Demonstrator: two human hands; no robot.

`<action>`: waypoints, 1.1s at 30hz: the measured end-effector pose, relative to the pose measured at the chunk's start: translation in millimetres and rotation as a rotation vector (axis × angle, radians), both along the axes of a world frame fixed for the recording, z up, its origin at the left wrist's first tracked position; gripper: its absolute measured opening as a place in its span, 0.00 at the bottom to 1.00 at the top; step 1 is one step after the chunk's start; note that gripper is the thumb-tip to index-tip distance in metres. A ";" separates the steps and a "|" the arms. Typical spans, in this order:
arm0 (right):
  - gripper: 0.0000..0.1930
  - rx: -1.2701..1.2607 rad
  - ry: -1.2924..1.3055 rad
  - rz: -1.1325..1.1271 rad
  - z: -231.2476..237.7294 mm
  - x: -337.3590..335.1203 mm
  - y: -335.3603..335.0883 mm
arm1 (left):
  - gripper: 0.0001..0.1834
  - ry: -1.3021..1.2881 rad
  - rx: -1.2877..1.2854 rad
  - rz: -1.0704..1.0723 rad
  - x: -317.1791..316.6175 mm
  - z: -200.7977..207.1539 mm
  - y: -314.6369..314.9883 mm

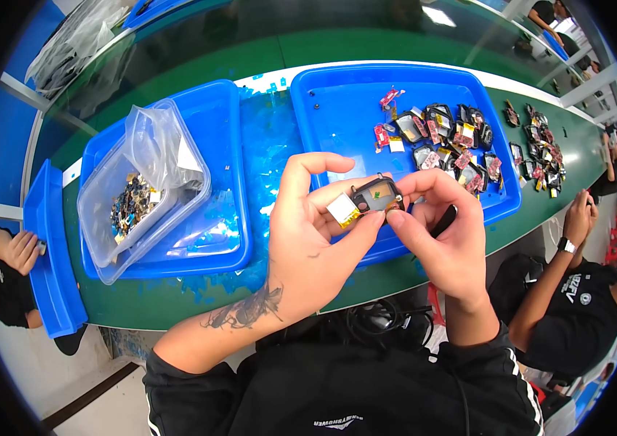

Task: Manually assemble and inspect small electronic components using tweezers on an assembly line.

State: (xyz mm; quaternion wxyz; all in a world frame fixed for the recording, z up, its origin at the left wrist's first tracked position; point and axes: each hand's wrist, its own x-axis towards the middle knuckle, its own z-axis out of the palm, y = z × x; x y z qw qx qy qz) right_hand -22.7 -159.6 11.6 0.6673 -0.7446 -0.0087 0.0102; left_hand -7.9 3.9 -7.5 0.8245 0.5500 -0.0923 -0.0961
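Observation:
Between my two hands is a small black watch-like casing, its open side facing up. A silvery battery pouch with yellow tape sticks out on its left side. My left hand grips the casing's left end between thumb and fingers, the index finger raised and curved. At the right end, my right hand pinches the edge with thumb and index finger; whatever lies between those fingertips is too small to make out. Behind my hands, a blue tray carries a pile of similar black casings with red circuit boards and batteries.
A second blue tray at left holds a clear plastic tub of small parts and a plastic bag. More casings lie on the green table at right. People sit on both sides; a narrow blue bin stands far left.

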 end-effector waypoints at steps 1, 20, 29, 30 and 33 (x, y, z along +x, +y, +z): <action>0.10 -0.044 -0.002 0.006 1.2 -0.8 -0.9 | 0.26 0.009 0.024 0.000 -0.4 3.0 -0.6; 0.08 -0.181 -0.063 0.156 39.4 65.6 -19.1 | 0.36 -0.187 0.043 0.085 -0.8 0.7 8.7; 0.05 -0.648 -0.053 0.012 -21.5 287.9 -68.6 | 0.29 -1.152 0.675 0.282 -3.7 -16.1 -3.8; 0.07 -0.687 0.035 0.033 -26.9 297.2 -67.4 | 0.29 -1.175 0.714 0.280 -5.4 -19.1 -4.8; 0.14 -0.838 0.166 0.074 -18.5 298.2 -52.5 | 0.28 -1.219 0.812 0.276 -5.6 -17.8 -2.5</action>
